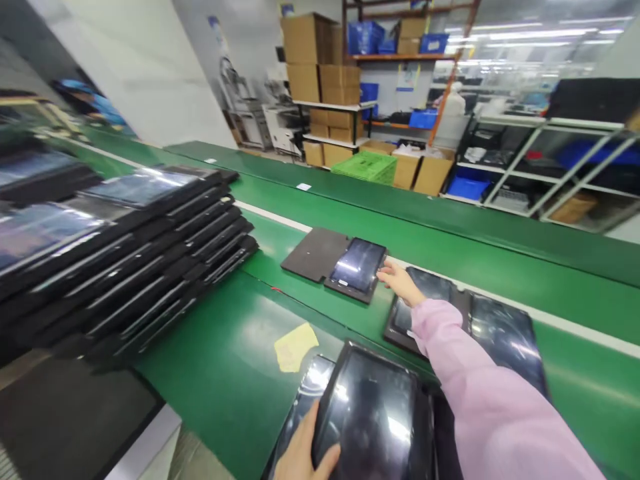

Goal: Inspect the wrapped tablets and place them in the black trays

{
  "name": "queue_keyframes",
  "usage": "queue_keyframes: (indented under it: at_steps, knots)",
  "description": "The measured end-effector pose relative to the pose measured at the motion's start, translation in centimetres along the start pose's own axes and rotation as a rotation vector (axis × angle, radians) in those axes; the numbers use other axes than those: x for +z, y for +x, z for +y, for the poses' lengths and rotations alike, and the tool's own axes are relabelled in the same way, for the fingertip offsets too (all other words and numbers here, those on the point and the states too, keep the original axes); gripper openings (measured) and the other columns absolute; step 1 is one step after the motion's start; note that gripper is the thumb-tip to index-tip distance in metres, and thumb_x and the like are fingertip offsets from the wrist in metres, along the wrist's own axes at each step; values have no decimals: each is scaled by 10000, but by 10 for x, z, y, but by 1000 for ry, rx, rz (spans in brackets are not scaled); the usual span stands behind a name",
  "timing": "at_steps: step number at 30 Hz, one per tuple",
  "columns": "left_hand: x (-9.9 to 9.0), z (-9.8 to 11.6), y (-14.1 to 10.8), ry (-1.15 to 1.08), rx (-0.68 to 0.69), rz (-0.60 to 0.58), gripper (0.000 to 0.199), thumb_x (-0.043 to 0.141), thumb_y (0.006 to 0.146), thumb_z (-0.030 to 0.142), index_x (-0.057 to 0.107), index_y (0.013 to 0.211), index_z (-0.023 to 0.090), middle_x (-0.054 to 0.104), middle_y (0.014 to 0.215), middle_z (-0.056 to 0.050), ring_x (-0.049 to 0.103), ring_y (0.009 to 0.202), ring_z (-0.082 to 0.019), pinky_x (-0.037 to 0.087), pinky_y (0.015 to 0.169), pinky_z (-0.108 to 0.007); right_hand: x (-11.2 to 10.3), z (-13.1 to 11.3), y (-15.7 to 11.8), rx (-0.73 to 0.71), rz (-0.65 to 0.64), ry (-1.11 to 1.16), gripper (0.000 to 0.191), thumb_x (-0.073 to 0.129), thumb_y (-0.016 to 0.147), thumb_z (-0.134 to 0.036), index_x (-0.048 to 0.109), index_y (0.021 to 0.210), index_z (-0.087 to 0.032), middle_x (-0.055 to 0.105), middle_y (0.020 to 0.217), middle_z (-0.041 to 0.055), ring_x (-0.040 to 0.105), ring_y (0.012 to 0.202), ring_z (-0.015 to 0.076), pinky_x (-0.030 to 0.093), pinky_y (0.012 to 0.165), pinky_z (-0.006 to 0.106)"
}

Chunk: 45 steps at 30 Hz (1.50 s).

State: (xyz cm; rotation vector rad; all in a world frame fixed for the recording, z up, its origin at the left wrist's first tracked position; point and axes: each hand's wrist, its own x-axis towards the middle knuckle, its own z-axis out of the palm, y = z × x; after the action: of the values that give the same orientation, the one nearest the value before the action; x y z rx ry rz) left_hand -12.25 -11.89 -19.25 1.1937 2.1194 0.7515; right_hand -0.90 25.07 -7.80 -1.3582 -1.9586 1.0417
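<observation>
Stacked trays [150,247] beside the green conveyor [200,340].

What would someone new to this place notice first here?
Probably the tall, leaning stack of dark trays on the left, glossy screens lying on top. Then the bright green work surface running across the middle, and the pink sleeve reaching over it from the lower right, its hand at a tablet.
</observation>
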Motion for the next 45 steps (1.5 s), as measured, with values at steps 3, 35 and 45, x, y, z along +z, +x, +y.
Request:
queue_keyframes:
  at_steps: [3, 35, 45]
  knots:
    - [-1, -4, -2, 9, 90, -31, 580, 419, 850, 363, 323, 1384, 160, 399, 1432, -98, 374, 1309, -233, 351, 1063, -390, -38, 21, -70, -43, -125, -89, 235, 551, 786, -199, 662, 994, -185, 706, 856, 13, 651, 743, 152, 496, 739, 278]
    - [-42, 5, 27, -231, 317, -325, 155, 572, 715, 257, 657, 825, 187, 300, 1465, -97, 295, 1339, -308, 265, 1088, -431, 15, 41, -376, -573, -114, -301, 371, 343, 877, -58, 574, 1137, -186, 685, 1053, 63, 547, 1128, 213, 404, 989, 473]
    - [-26, 42, 95, -506, 2, -395, 930, 644, 676, 297, 129, 1432, 129, 259, 1479, -169, 280, 1346, -292, 235, 1101, -426, 24, 34, -330, -665, -130, -618, 166, 527, 873, -152, 669, 881, -237, 536, 1291, 70, 375, 1260, 294, 313, 1009, 541]
